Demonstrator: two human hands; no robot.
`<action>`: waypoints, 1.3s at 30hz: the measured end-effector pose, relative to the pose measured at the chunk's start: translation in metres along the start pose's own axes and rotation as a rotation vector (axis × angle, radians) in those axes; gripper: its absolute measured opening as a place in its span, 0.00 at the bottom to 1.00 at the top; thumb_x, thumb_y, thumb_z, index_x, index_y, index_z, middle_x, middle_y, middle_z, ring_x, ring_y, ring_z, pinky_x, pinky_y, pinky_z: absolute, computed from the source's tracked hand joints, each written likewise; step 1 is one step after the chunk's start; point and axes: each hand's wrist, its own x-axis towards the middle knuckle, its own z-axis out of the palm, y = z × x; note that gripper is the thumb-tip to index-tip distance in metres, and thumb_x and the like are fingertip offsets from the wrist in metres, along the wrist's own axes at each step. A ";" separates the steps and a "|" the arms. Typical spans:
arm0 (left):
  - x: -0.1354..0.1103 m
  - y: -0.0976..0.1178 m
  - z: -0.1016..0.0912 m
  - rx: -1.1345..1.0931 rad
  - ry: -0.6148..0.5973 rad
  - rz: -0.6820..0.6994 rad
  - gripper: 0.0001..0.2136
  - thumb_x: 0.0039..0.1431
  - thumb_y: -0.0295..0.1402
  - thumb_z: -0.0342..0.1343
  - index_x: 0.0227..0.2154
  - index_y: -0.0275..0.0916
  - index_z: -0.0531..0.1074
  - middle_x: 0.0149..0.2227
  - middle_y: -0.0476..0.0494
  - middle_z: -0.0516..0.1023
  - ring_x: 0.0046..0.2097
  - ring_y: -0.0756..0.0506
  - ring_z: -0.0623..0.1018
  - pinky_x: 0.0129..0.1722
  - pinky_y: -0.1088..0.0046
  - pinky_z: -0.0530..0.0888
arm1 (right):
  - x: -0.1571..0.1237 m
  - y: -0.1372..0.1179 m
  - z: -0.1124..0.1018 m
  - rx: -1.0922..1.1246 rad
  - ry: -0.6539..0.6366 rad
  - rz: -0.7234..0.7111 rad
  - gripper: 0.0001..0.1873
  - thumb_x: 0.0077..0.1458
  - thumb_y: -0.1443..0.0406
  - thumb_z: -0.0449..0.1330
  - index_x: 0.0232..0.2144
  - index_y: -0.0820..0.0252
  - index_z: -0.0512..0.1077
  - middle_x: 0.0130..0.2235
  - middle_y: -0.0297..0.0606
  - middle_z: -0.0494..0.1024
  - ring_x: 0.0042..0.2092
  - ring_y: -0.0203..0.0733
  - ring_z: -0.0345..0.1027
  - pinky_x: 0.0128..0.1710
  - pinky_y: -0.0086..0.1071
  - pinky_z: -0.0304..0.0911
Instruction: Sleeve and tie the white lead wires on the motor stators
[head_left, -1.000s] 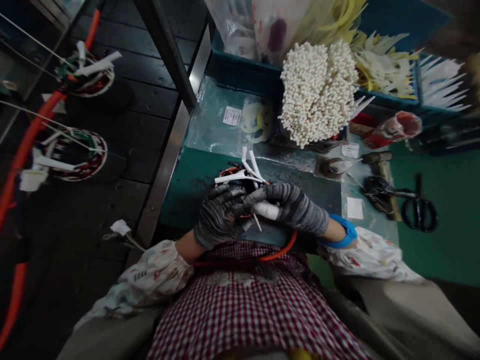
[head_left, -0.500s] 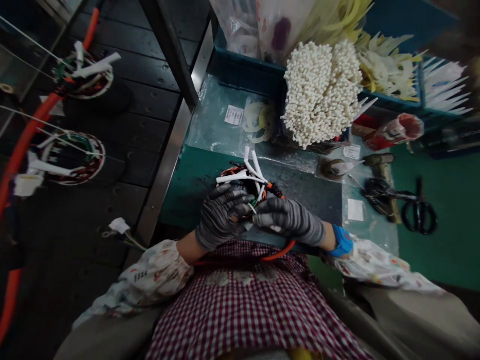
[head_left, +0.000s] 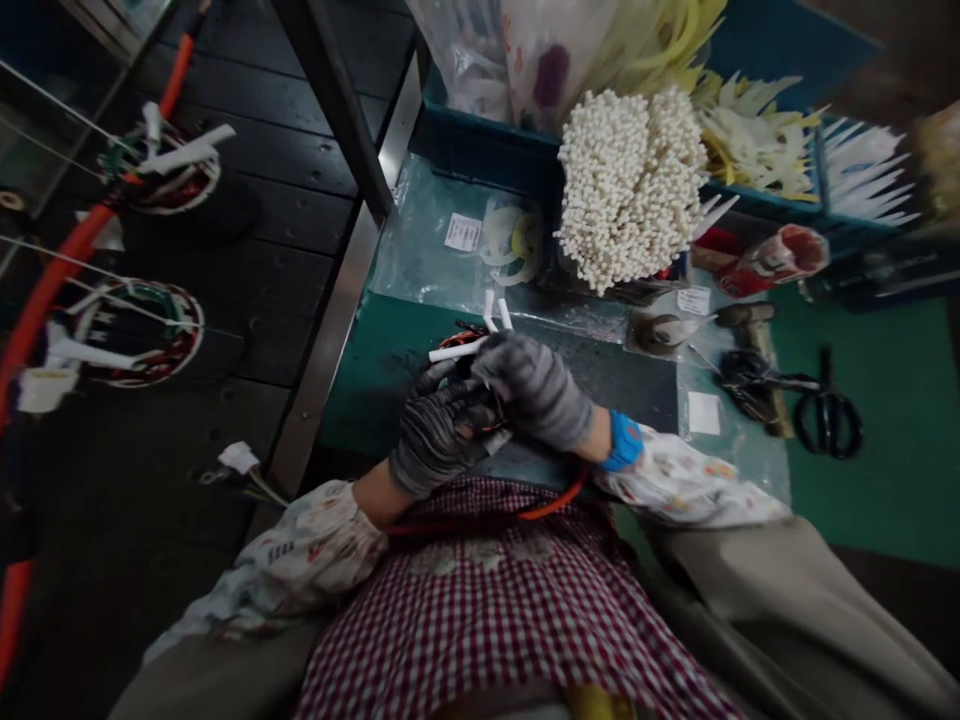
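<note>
On the dark work surface in front of me lies a motor stator (head_left: 459, 340) with copper windings, mostly covered by my hands. White insulating sleeves (head_left: 454, 351) stick out from its far side. My left hand (head_left: 436, 430), in a striped grey glove, is curled round the stator's near left side. Directly over the stator is my right hand (head_left: 541, 390), gloved the same way and slightly blurred. Its fingers are closed, pointing left, and what they pinch is hidden. An orange cable (head_left: 555, 507) curves below my hands, against the checked apron.
Two more wound stators (head_left: 196, 345) sit on the dark slatted surface at left, beside a thick orange cable (head_left: 71, 245). A bundle of white sticks (head_left: 630, 190) stands at the back by blue bins (head_left: 491, 150). At right lie black scissors (head_left: 827, 425) and a hammer (head_left: 766, 370).
My right hand has moved left and up, from the stator's right side to above it, now covering some of the white sleeves. My left hand stays round the stator. The view has shifted slightly.
</note>
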 end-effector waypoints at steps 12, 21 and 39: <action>-0.011 -0.014 -0.056 0.338 -0.294 0.207 0.21 0.70 0.24 0.58 0.59 0.55 0.79 0.52 0.47 0.85 0.54 0.43 0.81 0.52 0.67 0.78 | -0.006 0.029 -0.018 -0.271 0.037 0.159 0.26 0.66 0.57 0.63 0.62 0.63 0.75 0.58 0.55 0.78 0.52 0.57 0.77 0.57 0.53 0.76; 0.018 -0.026 -0.080 0.423 -0.354 0.445 0.16 0.71 0.21 0.52 0.48 0.44 0.82 0.45 0.45 0.88 0.46 0.41 0.83 0.41 0.63 0.76 | 0.063 0.056 -0.037 -0.193 -0.224 -0.124 0.23 0.60 0.58 0.69 0.56 0.58 0.81 0.54 0.47 0.82 0.50 0.51 0.77 0.55 0.46 0.75; -0.009 -0.013 -0.007 0.288 0.058 0.011 0.10 0.63 0.40 0.70 0.42 0.46 0.76 0.43 0.45 0.86 0.54 0.33 0.81 0.49 0.50 0.81 | 0.012 0.058 -0.046 -0.534 0.750 0.100 0.16 0.67 0.52 0.65 0.51 0.51 0.81 0.56 0.49 0.78 0.62 0.64 0.68 0.68 0.70 0.58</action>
